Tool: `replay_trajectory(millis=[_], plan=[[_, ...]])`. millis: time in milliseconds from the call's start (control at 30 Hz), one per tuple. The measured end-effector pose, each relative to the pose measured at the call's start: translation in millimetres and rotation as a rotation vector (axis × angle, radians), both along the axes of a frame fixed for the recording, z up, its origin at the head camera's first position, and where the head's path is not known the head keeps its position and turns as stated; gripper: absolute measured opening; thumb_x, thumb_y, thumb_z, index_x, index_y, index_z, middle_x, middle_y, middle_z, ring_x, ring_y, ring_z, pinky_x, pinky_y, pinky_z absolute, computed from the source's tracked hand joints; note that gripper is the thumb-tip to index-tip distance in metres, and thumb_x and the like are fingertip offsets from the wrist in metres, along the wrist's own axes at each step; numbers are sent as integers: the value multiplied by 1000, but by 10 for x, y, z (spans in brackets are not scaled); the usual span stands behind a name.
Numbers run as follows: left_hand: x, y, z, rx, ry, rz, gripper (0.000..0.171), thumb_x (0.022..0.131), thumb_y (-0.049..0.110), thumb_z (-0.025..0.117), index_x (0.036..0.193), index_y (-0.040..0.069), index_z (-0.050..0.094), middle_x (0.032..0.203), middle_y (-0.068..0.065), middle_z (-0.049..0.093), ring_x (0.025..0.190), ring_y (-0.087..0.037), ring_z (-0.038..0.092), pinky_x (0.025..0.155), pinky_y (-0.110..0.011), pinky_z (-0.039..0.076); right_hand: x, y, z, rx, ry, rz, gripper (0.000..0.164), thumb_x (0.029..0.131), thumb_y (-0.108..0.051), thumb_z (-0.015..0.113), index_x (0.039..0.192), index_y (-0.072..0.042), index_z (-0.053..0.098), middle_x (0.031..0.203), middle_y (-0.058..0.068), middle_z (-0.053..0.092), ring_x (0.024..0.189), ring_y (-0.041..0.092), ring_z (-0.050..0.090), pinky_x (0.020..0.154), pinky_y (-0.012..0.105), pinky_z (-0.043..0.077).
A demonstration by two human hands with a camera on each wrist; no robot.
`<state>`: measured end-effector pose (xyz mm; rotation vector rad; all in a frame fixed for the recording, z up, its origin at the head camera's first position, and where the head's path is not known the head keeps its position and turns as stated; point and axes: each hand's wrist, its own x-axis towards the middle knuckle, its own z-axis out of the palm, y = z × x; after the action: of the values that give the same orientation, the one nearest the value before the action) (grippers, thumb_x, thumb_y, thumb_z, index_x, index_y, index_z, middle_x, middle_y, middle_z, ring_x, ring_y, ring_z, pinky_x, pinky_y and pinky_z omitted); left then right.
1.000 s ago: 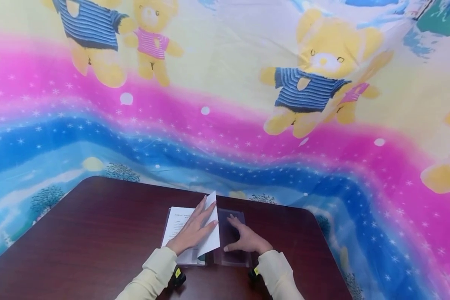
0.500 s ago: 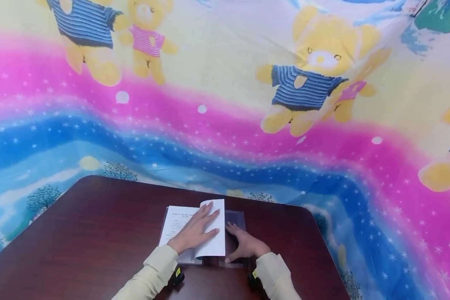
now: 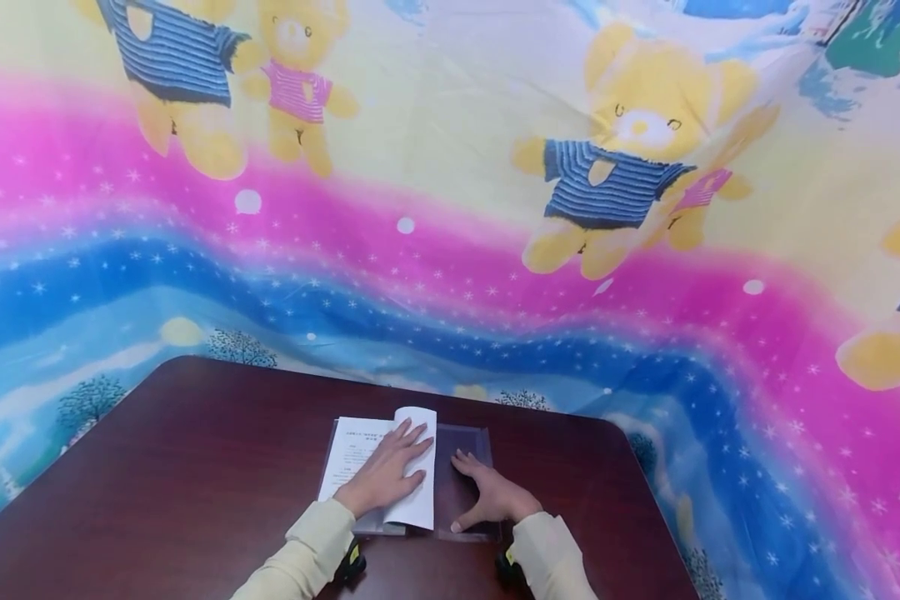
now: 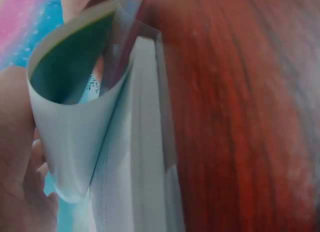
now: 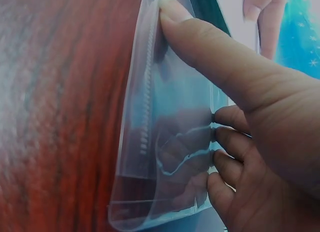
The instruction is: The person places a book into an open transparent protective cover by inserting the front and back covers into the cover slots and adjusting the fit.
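Head view shows a book [image 3: 351,454] in the lower middle of the frame, lying on a dark red-brown table [image 3: 157,483], with small print on its page at the left. A white leaf [image 3: 420,502] curves up beside that page, and the left hand [image 3: 388,472] rests across the leaf with its fingers extended and slightly spread. Just right of the leaf lies a clear plastic cover [image 3: 467,442]; the right hand [image 3: 495,493] is spread wide over it, thumb well apart from the fingers. Left wrist view has the leaf looped at upper left, its inner face green, beside the thick page block at centre. Right wrist view puts the thumb on the clear plastic near the top and the other fingertips against its edge, right of centre. Pale sleeves [image 3: 300,550] enter along the bottom of the head frame. Behind the table, a printed cloth [image 3: 450,267] with yellow bears and pink and blue bands fills the upper part.
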<state>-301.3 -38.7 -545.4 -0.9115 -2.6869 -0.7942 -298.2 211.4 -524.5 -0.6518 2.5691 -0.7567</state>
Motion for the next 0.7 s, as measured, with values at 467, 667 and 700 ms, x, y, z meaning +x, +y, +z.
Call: replay_trajectory(millis=[467, 667, 700], plan=[[-19, 1, -26, -95, -14, 12, 48, 94, 22, 64, 137, 1, 63, 145, -19, 58, 145, -42, 41, 118, -62, 31, 19, 19, 2, -18, -29, -10, 107, 76, -33, 91, 160, -9, 30, 170, 14, 17, 156, 41, 14, 116, 67, 29], [-23, 3, -44, -163, -21, -2, 47, 95, 26, 63, 136, 4, 65, 146, -17, 58, 144, -41, 41, 119, -59, 29, 22, 21, -1, -5, -23, -19, 107, 76, -34, 91, 161, -11, 31, 170, 12, 18, 156, 40, 14, 116, 65, 30], [-22, 6, -50, -173, -23, -1, 46, 95, 27, 62, 135, 4, 65, 146, -16, 58, 145, -40, 41, 119, -59, 29, 26, 21, -1, -2, -23, -19, 106, 76, -34, 91, 161, -11, 31, 170, 12, 18, 156, 41, 14, 116, 66, 30]])
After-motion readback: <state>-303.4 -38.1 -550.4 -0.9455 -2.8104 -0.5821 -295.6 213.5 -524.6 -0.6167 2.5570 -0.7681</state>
